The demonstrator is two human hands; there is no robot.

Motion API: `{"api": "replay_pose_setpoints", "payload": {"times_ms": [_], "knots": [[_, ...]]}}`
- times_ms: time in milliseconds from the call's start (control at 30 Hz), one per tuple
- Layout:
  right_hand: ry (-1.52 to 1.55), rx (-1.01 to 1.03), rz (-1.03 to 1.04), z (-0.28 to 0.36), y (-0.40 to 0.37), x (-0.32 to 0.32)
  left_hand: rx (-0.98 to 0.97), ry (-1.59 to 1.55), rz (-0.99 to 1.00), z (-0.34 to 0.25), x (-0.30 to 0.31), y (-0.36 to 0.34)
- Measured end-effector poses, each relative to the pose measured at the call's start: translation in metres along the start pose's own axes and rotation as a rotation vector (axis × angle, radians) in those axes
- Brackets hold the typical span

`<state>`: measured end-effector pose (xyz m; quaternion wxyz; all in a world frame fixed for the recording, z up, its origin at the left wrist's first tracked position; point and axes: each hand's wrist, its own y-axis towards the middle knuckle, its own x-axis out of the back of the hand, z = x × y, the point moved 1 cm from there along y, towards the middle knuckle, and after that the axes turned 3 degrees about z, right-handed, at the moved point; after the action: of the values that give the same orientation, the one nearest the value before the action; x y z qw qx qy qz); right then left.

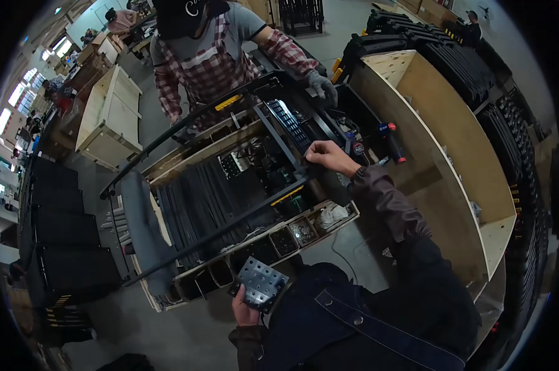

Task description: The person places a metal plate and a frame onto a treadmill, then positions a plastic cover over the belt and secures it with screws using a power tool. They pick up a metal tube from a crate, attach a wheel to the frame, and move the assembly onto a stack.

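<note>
In my left hand (247,310) is a square silver metal plate with rows of dark round spots (261,281), gripped at its lower left side. The fingers of my right hand (332,156) are pinched together at the right end of a long black metal frame (211,246), and whatever they hold is too small to make out. The frame lies across a wooden workbench (279,230) and bears yellow labels (287,196). Beside my right hand sits a black slotted panel (289,125). A second plate with dark spots (232,164) rests on black strips (199,195).
Across the bench stands a co-worker in a checked apron (199,52), a gloved hand (321,88) near the frame. Small-parts compartments (284,242) line the bench's near edge. A red-and-black power tool (394,143) lies right, beside a large plywood crate (452,154). Black frames (443,62) are stacked behind.
</note>
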<state>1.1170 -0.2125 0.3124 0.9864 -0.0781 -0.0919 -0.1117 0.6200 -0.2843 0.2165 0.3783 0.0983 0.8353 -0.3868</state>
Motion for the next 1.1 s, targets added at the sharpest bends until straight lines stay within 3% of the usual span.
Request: {"api": "replay_pose_setpoints", "payload": {"times_ms": [167,367,800,867,900,967,1000,1067,1100], "knots": [[-0.049,-0.17,0.261,-0.034,0.04,0.004,0.08,0.054,0.091,-0.011,-0.042,0.024],[-0.095,-0.111,0.406,-0.042,0.045,0.008,0.135,0.173,0.165,-0.023,-0.079,0.042],[-0.224,-0.046,0.339,-0.033,0.035,-0.003,0.188,0.214,0.164,-0.03,-0.095,0.066],[-0.307,0.029,0.237,-0.024,0.028,-0.007,0.199,0.209,0.191,-0.03,-0.1,0.067],[-0.513,0.181,0.196,-0.024,0.025,-0.007,0.207,0.218,0.178,-0.032,-0.107,0.065],[-0.579,0.302,0.104,-0.013,0.012,-0.022,0.229,0.219,0.127,-0.032,-0.106,0.063],[-0.786,0.41,-0.034,0.002,0.007,-0.034,0.237,0.181,0.157,-0.032,-0.103,0.065],[-0.917,0.576,-0.163,0.025,-0.01,-0.068,0.233,0.105,0.186,-0.032,-0.104,0.065],[-0.702,0.555,-0.054,0.035,-0.023,-0.09,0.2,0.145,0.168,-0.031,-0.105,0.065]]}}
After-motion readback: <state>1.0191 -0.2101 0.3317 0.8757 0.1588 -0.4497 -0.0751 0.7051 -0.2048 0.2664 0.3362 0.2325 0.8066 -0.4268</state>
